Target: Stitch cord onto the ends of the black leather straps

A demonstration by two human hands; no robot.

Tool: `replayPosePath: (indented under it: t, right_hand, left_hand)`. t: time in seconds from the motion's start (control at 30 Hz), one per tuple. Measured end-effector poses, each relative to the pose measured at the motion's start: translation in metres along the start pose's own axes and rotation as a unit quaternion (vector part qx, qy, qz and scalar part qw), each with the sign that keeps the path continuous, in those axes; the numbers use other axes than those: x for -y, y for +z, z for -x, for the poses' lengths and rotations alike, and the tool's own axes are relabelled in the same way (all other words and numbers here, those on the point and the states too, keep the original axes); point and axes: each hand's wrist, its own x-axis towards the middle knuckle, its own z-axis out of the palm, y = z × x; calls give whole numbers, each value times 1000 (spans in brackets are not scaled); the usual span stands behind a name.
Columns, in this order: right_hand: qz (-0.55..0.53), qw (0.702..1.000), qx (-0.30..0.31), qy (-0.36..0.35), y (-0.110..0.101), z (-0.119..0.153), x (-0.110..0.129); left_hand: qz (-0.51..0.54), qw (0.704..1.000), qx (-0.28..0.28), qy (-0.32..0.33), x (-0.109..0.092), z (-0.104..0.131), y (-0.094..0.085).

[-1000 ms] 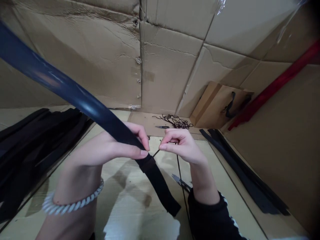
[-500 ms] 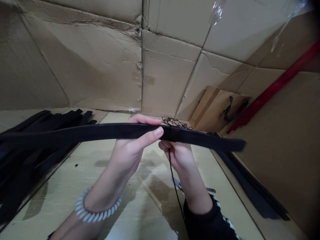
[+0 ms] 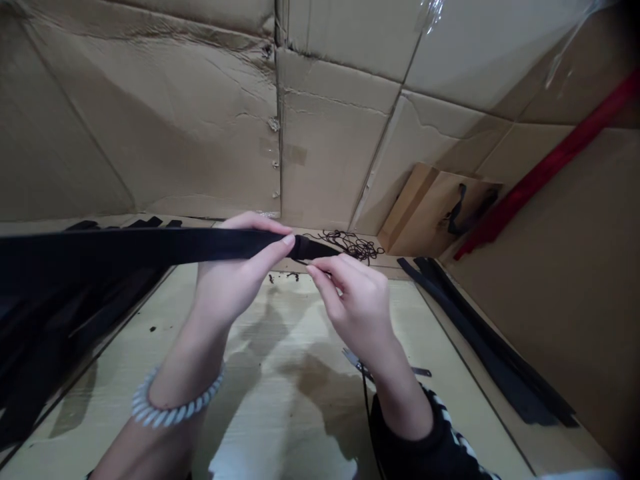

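Room over desk [image 3: 280,420] btm ctr; black strap [image 3: 125,248] bars mid-L, snips [image 3: 352,358] in way lower R of ctr, cardbd wall [image 3: 325,153] across top

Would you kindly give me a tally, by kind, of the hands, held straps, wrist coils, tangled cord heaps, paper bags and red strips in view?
Left hand and right hand: 2
Held black strap: 1
Pale wrist coil: 1
Tangled cord heap: 1
Paper bag: 1
Red strip: 1
Total: 7
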Motion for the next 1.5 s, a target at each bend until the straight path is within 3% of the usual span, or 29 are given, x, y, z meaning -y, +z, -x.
replayPosePath:
  t: [0.17, 0.33, 0.5, 0.6, 0.73, 0.8, 0.9, 1.0, 1.07, 1.17, 1.33, 1.5]
  right_hand:
    - [10, 999, 45, -21, -14, -3, -7]
    - [-54, 995, 82, 0, -10, -6, -15]
    - [-145, 982, 123, 16, -6, -8, -22]
    - [-227, 962, 145, 39, -5, -11, -26]
    - [-363, 910, 178, 94, 0, -14, -31]
    - [-415, 883, 183, 117, 4, -13, -34]
    - [-477, 845, 164, 177, 15, -7, -37]
    - [-520, 812, 69, 255, 28, -2, -36]
    - [-511, 808, 10, 293, 34, -2, -31]
    - [-453, 842, -14, 292, 36, -5, -16]
    - [-355, 911, -37, 205, 31, -3, 8]
    - [-167, 979, -39, 109, 22, 2, 9]
  left_hand:
    - [-61, 989, 115, -68, -1, -7, -17]
    - [18, 964, 234, -125, -4, -8, -25]
    - [86, 931, 319, -155, -9, -11, -31]
    - [115, 906, 366, -179, -13, -12, -34]
    - [143, 897, 371, -194, -14, -12, -34]
    - [183, 903, 345, -181, -13, -9, -30]
    - [256, 920, 250, -160, -15, -2, -18]
    - [285, 936, 140, -149, -17, 6, -3]
    - [277, 949, 79, -128, -16, 10, 5]
    - [270, 960, 15, -70, -11, 13, 13]
    - [283, 958, -51, -20, -6, 17, 25]
    - [177, 979, -102, 17, -6, 17, 28]
